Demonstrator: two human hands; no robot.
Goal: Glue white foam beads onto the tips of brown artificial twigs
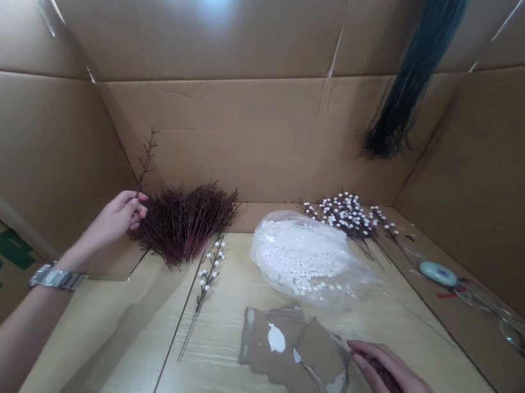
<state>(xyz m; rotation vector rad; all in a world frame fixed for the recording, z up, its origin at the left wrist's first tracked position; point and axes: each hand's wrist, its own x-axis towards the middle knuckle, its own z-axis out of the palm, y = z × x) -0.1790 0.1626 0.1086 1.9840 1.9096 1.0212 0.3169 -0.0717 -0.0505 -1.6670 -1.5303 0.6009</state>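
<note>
Looks like twig pick-up: left hand [118, 219] pinches one twig [145, 165], far left by the bundle [186, 222]. Right hand [404, 389] at cardboard [319, 352], near right; can't tell its grip. Next move needs clearance from bundle.

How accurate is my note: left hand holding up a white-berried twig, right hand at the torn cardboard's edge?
One slip: the head view shows the twig in the left hand brown, with no white berries on it. The right hand is indeed at the edge of the torn cardboard.
</note>
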